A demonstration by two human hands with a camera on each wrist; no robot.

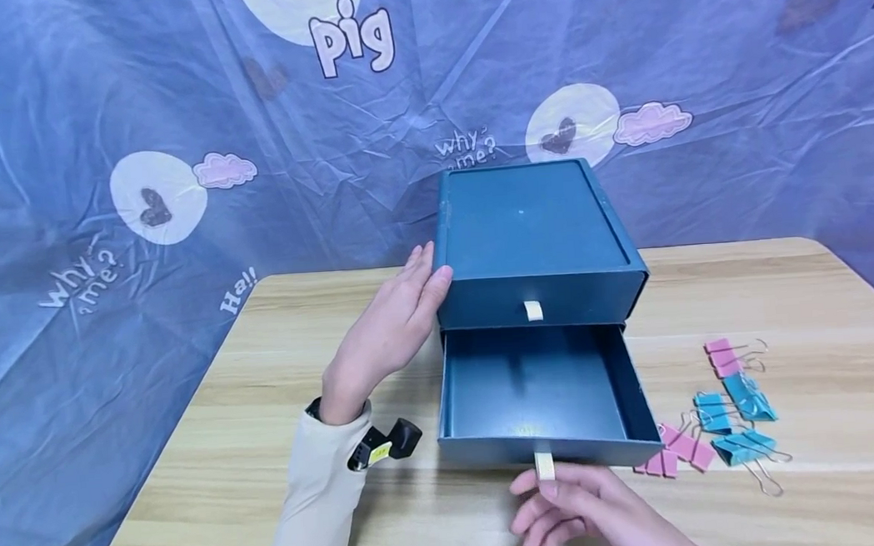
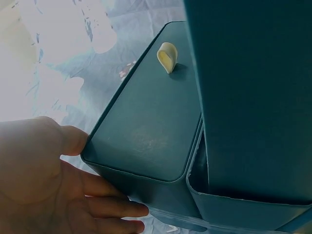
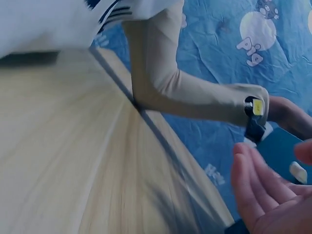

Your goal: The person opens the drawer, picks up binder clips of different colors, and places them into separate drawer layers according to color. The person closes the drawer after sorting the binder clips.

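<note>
Head view: left hand [image 1: 386, 333] lay against the cabinet [image 1: 527, 221] while the right hand [image 1: 589, 502] held the lower pull tab [image 1: 545, 465]

The left arm, in a pale sleeve [image 1: 316, 502] with a small black camera [image 1: 387, 445] at its wrist, reached forward along the cabinet's left side. The right hand came in from the cabinet's front right, low, before the lower drawer [image 1: 485, 450].

That drawer stood well out from beneath the cabinet's upper drawer [image 1: 484, 302], its floor in sight and its front lip just above the right fingers. Wooden table [image 1: 193, 455] stretched left of the cabinet to a slanting edge; behind the cabinet hung a printed blue cloth [image 1: 356, 178]. Pink clips [image 1: 723, 357] and teal clips [image 1: 748, 396] lay to the cabinet's right, the nearest pink ones just beside the drawer's front right corner.

The left fingers were straight and a little spread along the cabinet's side wall, the thumb at its front edge. The right thumb and forefinger pinched the lower tab narrowly, the other fingers loosely bent below. The upper pull tab [image 1: 534, 310] hung on the cabinet's front, untouched.
</note>
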